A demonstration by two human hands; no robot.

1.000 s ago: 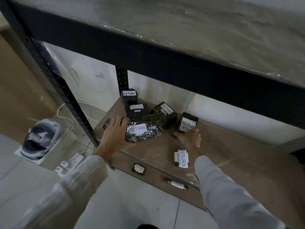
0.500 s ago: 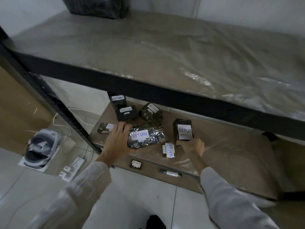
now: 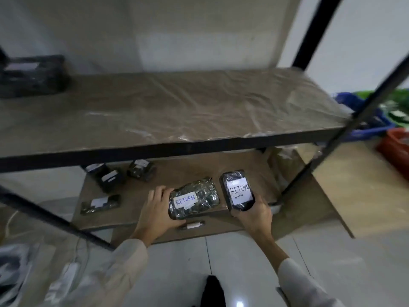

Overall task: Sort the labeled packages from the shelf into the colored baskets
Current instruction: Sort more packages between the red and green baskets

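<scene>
My left hand (image 3: pixel 156 212) grips the left end of a wide foil-wrapped package (image 3: pixel 194 199) with a white RETURN label, held above the front edge of the lower shelf (image 3: pixel 194 169). My right hand (image 3: pixel 252 212) holds a smaller dark box package (image 3: pixel 238 190), also labeled RETURN, from below. Several other dark labeled packages (image 3: pixel 110 178) lie at the back left of the lower shelf, and a flat one (image 3: pixel 100 203) lies near its left edge. A blue basket (image 3: pixel 363 120), a green basket (image 3: pixel 396 100) and a red basket (image 3: pixel 396 145) stand at the far right.
The upper shelf (image 3: pixel 177 111) is covered in plastic film, with a dark wrapped bundle (image 3: pixel 33 75) at its left end. Black metal posts (image 3: pixel 363 107) cross the view at right and lower left. A small item (image 3: pixel 192 224) lies on the floor below the shelf's front edge.
Both hands have lifted their packages and drawn them toward me and to the right. My view has swung up and right, bringing the colored baskets into sight.
</scene>
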